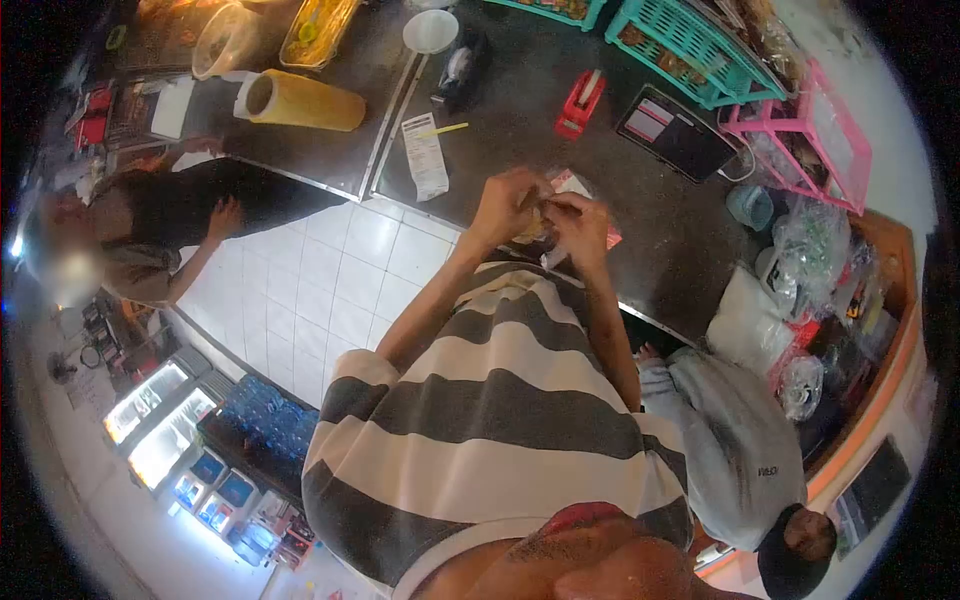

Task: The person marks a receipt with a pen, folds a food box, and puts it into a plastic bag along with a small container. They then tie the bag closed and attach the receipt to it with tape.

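Both my hands meet at the front edge of the dark counter [470, 180], close to my striped shirt. My left hand [508, 208] has its fingers bent and pinched at the top of a small clear plastic bag [530, 232] with something yellow-brown in it. On the bag's other side, my right hand [582, 228] is closed with its fingertips near those of the left. The fingers partly hide the bag, and its contents are too blurred to name. Behind and beside the right hand lies a red-and-white printed packet or paper [572, 184].
On the counter are a receipt [425, 160], a red dispenser-like item [580, 104], a tablet [676, 132], a white bowl [431, 32] and a yellow wrap roll [310, 102]. Teal baskets [690, 50] stand behind. One person [150, 220] is at left, another [735, 430] at right.
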The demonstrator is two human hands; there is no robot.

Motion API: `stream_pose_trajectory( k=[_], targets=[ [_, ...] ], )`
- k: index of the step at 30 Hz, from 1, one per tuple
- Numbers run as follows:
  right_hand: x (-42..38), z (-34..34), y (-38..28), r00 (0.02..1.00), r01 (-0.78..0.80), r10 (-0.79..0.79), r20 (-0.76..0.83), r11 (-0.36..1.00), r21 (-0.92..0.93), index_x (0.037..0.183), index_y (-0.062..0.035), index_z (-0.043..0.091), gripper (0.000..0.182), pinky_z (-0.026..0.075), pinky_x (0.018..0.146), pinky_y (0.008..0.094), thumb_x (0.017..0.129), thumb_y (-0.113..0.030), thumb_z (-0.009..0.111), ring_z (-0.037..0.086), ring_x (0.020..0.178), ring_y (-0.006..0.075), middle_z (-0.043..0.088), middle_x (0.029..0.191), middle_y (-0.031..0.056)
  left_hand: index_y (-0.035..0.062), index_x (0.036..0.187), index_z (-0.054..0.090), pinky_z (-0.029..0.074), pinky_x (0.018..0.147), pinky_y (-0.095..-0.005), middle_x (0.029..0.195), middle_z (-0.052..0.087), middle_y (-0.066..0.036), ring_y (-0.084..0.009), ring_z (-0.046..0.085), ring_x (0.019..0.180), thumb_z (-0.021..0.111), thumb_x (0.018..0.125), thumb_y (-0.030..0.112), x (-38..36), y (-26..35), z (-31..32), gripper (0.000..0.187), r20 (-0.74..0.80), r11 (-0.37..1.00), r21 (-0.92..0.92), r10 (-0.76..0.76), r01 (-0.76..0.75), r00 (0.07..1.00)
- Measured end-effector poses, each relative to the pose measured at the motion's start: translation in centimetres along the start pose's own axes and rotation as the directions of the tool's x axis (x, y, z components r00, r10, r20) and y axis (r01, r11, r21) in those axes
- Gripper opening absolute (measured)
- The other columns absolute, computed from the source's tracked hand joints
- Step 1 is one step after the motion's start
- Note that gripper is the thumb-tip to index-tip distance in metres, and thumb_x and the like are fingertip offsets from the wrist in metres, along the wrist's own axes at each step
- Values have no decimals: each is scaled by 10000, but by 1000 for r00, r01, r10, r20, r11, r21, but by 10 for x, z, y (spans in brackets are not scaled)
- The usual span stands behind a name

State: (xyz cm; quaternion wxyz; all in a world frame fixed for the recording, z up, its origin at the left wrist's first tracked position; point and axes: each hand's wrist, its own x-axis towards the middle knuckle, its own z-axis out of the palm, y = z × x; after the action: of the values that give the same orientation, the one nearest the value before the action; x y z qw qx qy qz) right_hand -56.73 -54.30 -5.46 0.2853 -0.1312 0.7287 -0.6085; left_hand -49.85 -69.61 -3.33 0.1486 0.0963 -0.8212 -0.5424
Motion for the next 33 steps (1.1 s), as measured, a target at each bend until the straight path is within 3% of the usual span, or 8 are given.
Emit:
stream_pose_trajectory(
  k=[3,5,6,9,16,21,28,33],
  targets=[
    [9,1,-12,999,11,-6,33,986,-165,905,5,661,169,496,572,280,751,16,731,668,680,159,693,800,101,58,899,708,499,703,-337,935,691,-90,-284,636,846,682,619,-90,-3,-12,-2,318,84,988,131,67,-78,994],
    [23,3,-5,840,514,-542,8,791,-333,925,-4,623,229,507,623,301,722,41,721,673,726,205,678,807,125,56,898,713,496,709,-333,969,676,-91,-267,629,876,666,622,-108,-3,-13,-5,324,58,986,109,117,-123,991],
    [26,6,0,840,514,-542,10,790,-333,925,-4,623,229,507,623,301,722,41,721,673,726,205,678,807,125,53,897,718,494,715,-329,1003,661,-91,-251,623,906,649,626,-126,-4,-13,-6,331,34,982,87,166,-168,986],
    [28,17,6,901,430,-412,140,796,-427,923,-4,584,243,506,678,308,720,26,715,667,769,261,661,812,150,52,897,724,488,747,-315,1026,623,-88,-236,611,928,659,638,-137,-12,-22,-1,327,-90,993,-121,2,-13,996],
    [30,22,30,966,-194,136,220,943,271,972,16,681,191,502,716,277,786,-16,705,647,798,165,686,855,54,59,847,739,505,773,-309,947,613,-86,-224,629,890,733,686,-65,-26,-48,2,203,-237,973,-226,-101,46,966],
    [48,34,46,929,-364,323,179,722,588,903,32,701,132,492,722,260,785,43,643,631,812,135,692,891,65,87,840,733,460,900,-404,1041,623,-85,-291,568,1031,643,599,-136,-42,-46,8,341,-325,980,200,61,6,944],
    [114,33,89,979,-37,-9,-202,975,-220,833,-53,715,221,516,640,293,699,75,594,670,695,152,706,740,58,98,760,694,381,984,-424,986,637,-38,-308,536,1049,655,631,-64,-80,-57,9,211,-240,919,392,140,-36,961],
    [109,38,73,941,165,-282,-189,866,-472,842,-56,718,168,521,640,307,726,32,636,686,703,167,724,772,67,55,914,697,476,824,-353,956,659,-84,-250,603,937,666,751,-45,-65,-68,26,194,-296,999,-49,-28,14,955]
  ],
)
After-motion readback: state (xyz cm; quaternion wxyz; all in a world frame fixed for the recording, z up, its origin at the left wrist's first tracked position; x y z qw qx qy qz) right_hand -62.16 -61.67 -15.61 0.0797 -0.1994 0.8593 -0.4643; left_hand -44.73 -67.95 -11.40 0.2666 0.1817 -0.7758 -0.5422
